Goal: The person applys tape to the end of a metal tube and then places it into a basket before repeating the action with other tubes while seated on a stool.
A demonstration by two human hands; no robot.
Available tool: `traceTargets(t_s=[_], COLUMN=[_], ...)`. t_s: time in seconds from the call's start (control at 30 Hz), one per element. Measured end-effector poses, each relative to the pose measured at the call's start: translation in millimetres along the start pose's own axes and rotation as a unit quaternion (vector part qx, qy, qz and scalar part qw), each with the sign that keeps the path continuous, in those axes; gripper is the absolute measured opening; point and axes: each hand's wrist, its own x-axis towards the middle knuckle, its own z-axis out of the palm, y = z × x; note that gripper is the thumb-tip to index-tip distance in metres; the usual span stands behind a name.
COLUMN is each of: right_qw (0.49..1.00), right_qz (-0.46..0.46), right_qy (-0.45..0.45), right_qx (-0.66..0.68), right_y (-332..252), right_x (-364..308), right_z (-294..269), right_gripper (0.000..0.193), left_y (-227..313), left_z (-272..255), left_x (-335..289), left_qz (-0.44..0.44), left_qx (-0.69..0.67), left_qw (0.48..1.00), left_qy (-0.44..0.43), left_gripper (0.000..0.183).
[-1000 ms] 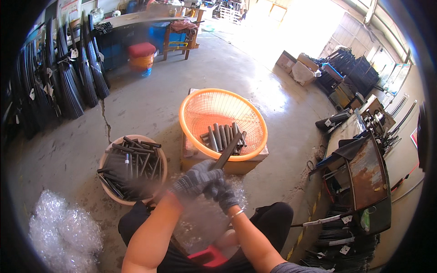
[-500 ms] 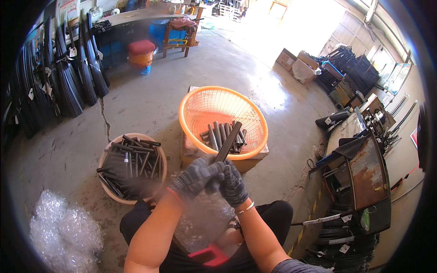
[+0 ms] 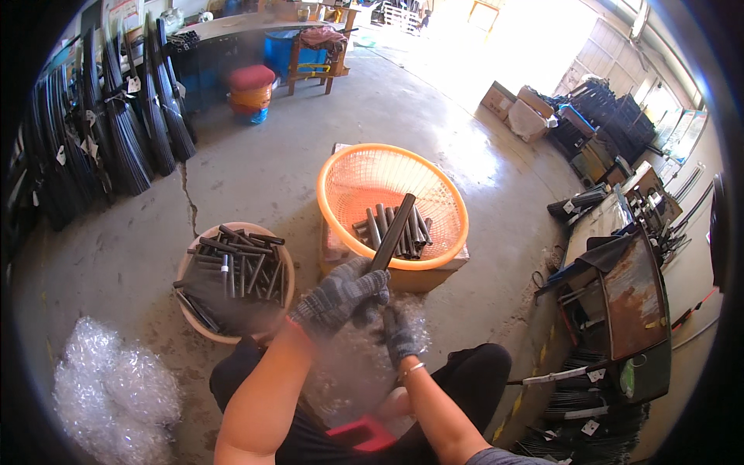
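My left hand [image 3: 341, 294], in a dark grey knitted glove, is closed around the lower end of a long dark tube [image 3: 395, 232]. The tube slants up and to the right, its far end over the orange basket [image 3: 324, 203]. Short dark tubes [image 3: 373, 225] lie in that basket. My right hand [image 3: 401, 341], gloved the same way, is lower and a little to the right, apart from the tube; its fingers are partly hidden and blurred. Below both hands is a heap of clear plastic shavings [image 3: 349, 360], with a red object [image 3: 363, 434] between my legs.
A pale round tub [image 3: 186, 306] filled with dark tubes stands at left, beside a pile of clear shavings [image 3: 112, 391]. The orange basket rests on a box-like support [image 3: 422, 280]. Bundles of long dark strips [image 3: 128, 147] lean at far left; a cluttered rack [image 3: 632, 294] stands right.
My right hand has come away from the left and dropped lower. My left hand keeps the tube, which now stands slightly steeper. The whole view has shifted a little.
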Motion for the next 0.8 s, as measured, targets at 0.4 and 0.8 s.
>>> traceTargets(t_s=[0.4, 0.8], right_qw=[0.996, 0.994], right_qz=[0.054, -0.002], right_qy=[-0.071, -0.039], right_qx=[0.03, 0.099], right_y=[-34.3, -22.4], right_x=[3.9, 4.6], right_z=[-5.7, -21.7], right_gripper=[0.025, 0.048], left_y=[-3.3, 5.5], left_z=[10.1, 4.0], left_x=[-0.3, -0.3], left_qz=[-0.024, -0.014], left_qx=[0.023, 0.165], left_qw=[0.999, 0.985], left_qy=[-0.009, 0.044], left_gripper=[0.024, 0.023])
